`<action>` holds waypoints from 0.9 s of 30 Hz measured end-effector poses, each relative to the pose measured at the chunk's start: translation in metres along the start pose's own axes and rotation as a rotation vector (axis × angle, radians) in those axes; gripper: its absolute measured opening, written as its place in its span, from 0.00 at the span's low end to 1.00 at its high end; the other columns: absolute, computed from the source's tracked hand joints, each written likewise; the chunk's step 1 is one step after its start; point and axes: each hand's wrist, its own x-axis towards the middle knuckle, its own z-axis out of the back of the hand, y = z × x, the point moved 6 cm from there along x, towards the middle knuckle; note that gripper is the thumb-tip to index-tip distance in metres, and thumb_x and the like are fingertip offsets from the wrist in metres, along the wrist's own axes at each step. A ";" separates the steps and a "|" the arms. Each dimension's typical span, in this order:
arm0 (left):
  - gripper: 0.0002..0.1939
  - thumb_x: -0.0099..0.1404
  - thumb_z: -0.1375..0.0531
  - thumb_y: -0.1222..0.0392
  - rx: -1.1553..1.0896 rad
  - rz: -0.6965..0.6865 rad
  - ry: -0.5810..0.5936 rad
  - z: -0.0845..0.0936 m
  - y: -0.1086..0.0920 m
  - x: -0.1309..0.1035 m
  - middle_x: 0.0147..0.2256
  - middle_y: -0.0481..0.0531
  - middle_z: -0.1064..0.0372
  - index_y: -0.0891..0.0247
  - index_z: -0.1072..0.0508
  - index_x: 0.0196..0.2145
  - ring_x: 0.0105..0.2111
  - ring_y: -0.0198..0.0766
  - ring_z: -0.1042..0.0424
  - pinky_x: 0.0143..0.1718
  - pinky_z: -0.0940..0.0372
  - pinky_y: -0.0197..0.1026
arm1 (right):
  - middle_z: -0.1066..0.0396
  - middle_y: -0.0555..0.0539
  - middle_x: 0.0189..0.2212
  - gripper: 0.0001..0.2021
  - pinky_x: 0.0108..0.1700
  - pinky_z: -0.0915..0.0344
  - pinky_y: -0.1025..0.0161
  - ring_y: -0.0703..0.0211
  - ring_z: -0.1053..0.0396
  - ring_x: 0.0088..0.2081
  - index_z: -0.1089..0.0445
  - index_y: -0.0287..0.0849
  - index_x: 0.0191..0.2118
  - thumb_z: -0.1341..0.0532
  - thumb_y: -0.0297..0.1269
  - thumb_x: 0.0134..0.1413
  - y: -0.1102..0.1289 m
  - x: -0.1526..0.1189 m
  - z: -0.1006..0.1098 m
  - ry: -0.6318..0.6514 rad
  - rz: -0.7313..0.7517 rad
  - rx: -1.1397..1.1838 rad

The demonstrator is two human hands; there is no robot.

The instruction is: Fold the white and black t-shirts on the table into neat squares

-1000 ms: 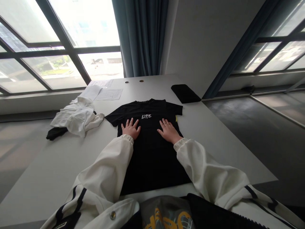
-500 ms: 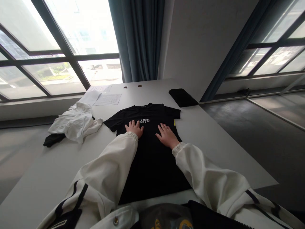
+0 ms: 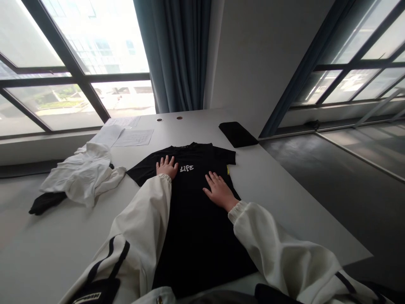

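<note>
A black T-shirt [image 3: 202, 236] with white lettering [image 3: 186, 168] on the chest lies spread out, its neckline at the far end. My left hand [image 3: 167, 167] rests flat on the shirt's upper left, fingers spread, just left of the lettering. Lower down on the right side, my right hand [image 3: 220, 191] lies on the fabric with its fingers stretched out. Neither hand grips anything. A small yellow tag [image 3: 228, 170] shows at the shirt's right edge. My left forearm covers part of the shirt's left side.
The shirt lies on a white table [image 3: 284, 202]. A heap of white clothing [image 3: 84, 173] with a black piece [image 3: 47, 202] sits at the left edge. Paper sheets [image 3: 134, 137] lie behind it. A folded black cloth [image 3: 238, 134] is at the back right, near the wall.
My left hand has slid left and a little farther up the shirt, away from the lettering. My right hand stays at nearly the same spot on it. The camera view has shifted slightly.
</note>
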 end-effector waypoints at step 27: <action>0.36 0.75 0.57 0.36 -0.018 0.222 -0.027 0.012 0.022 0.008 0.79 0.51 0.62 0.41 0.48 0.76 0.77 0.66 0.65 0.68 0.67 0.85 | 0.64 0.46 0.80 0.36 0.76 0.66 0.37 0.42 0.65 0.79 0.55 0.48 0.80 0.57 0.58 0.75 0.018 0.163 -0.003 0.095 -0.001 0.050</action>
